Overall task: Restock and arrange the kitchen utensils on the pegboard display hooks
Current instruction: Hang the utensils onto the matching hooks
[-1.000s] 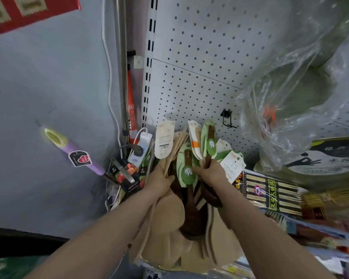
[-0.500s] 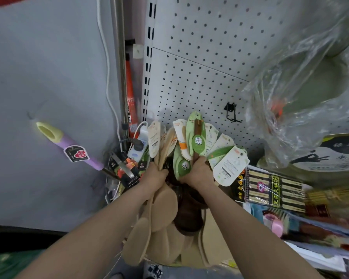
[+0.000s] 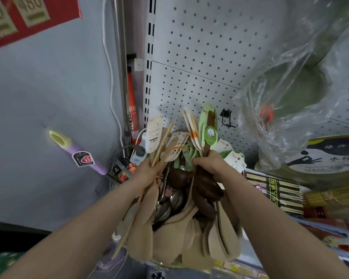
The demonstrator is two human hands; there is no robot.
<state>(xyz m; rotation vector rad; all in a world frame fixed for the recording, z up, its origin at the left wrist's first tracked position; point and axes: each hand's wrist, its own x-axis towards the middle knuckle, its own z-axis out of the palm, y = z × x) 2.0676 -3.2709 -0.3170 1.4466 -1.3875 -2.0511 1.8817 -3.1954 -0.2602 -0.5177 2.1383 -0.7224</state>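
grey-blue wall (image 3: 48, 87), left side, matt, one small dent. red sign (image 3: 28, 15) at upper corner. white cable (image 3: 108, 65) and metal pole (image 3: 121, 57) run down wall's right edge. white pegboard (image 3: 199, 47) adjoining, two panels, slotted upright (image 3: 149, 57) on left edge. dark band (image 3: 12, 230) along wall's foot. light dim, even.
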